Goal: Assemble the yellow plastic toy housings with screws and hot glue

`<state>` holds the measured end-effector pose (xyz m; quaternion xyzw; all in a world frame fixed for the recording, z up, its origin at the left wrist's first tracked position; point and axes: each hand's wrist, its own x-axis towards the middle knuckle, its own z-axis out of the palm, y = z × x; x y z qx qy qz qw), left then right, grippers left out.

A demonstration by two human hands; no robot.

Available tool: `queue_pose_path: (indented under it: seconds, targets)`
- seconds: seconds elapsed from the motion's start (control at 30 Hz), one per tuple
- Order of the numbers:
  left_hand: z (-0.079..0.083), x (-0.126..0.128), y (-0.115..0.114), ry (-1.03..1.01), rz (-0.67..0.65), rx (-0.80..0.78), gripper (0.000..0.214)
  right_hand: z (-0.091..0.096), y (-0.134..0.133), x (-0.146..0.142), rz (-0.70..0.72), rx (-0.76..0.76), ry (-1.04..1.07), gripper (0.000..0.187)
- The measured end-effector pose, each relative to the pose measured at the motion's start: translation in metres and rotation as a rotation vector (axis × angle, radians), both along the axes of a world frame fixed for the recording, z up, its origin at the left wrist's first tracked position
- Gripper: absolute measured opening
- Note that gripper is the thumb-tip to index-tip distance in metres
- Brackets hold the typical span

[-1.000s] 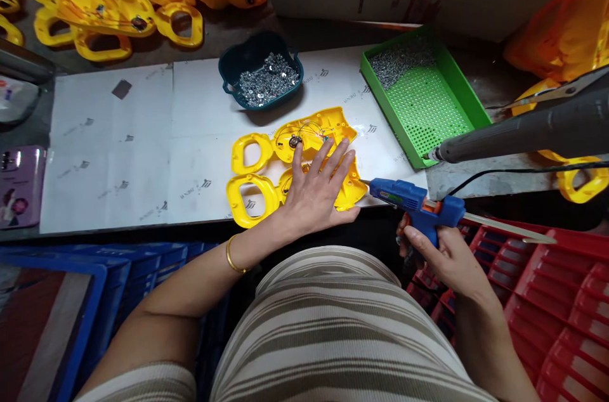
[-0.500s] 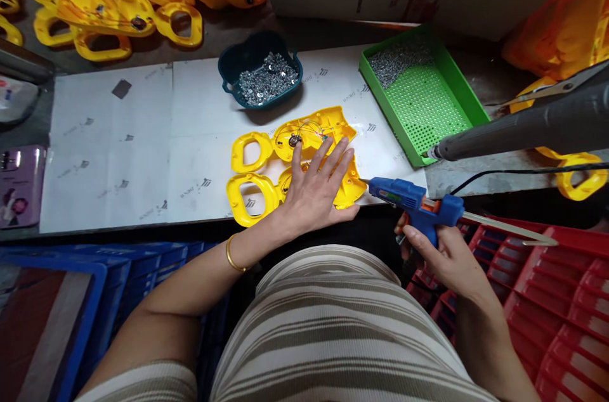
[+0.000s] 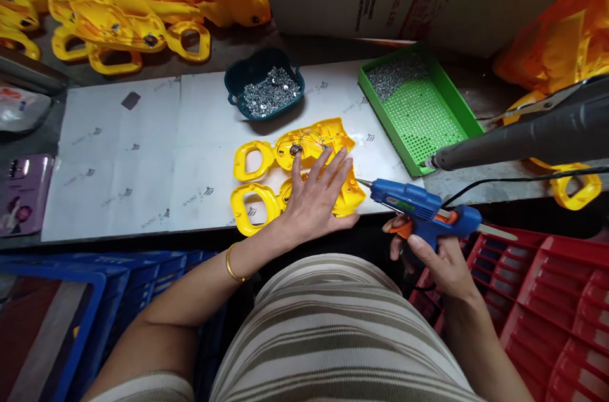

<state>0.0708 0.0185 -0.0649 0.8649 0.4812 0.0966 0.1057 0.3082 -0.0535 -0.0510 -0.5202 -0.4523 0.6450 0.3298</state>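
Observation:
Two yellow plastic shell halves [image 3: 252, 161] with handle loops lie side by side on the white sheet [image 3: 143, 155]. The far half shows wires and a small round part inside. My left hand [image 3: 316, 196] lies flat on the near half, fingers spread and reaching onto the far one. My right hand [image 3: 435, 256] is wrapped round the grip of a blue glue gun [image 3: 413, 205] with an orange trigger. Its nozzle points left, just short of the shells' right edge.
A dark teal bowl [image 3: 233, 82] of small metal parts and a green tray [image 3: 459, 113] of screws stand behind the shells. A grey electric screwdriver [image 3: 518, 139] hangs in from the right. Yellow shells [image 3: 118, 21] pile at back left. Blue crates [image 3: 95, 275] and red crates [image 3: 547, 300] flank me. A phone [image 3: 21, 193] lies left.
My right hand has tilted the glue gun a little and kept its nozzle near the shells. My left hand stays flat on them. The view has shifted slightly.

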Motion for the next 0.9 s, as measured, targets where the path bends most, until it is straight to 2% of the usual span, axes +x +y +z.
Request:
queue_pose_path:
  seconds: [0.1, 0.23, 0.33, 0.47, 0.53, 0.7, 0.9]
  targets:
    - [0.003, -0.005, 0.006, -0.014, 0.002, 0.052, 0.089, 0.002, 0.013, -0.001, -0.052, 0.062, -0.057, 0.032]
    - [0.009, -0.016, 0.035, -0.067, 0.167, 0.097, 0.073, 0.000, 0.033, -0.004, -0.091, 0.122, -0.112, 0.036]
    - [0.012, -0.021, 0.063, -0.048, 0.225, -0.027, 0.083, -0.005, 0.044, -0.007, -0.080, 0.151, -0.144, 0.036]
    - [0.016, -0.018, 0.087, 0.024, 0.194, -0.191, 0.091, -0.006, 0.055, -0.014, -0.048, 0.142, -0.205, 0.037]
    - [0.016, -0.015, 0.091, 0.024, 0.195, -0.185, 0.089, -0.004, 0.060, -0.017, -0.044, 0.134, -0.227, 0.038]
    - [0.007, -0.010, 0.089, -0.009, 0.259, -0.050, 0.086, -0.003, 0.074, -0.020, -0.036, 0.118, -0.268, 0.042]
    - [0.004, -0.011, 0.088, -0.006, 0.256, -0.051, 0.086, -0.004, 0.087, -0.025, 0.011, 0.116, -0.291, 0.044]
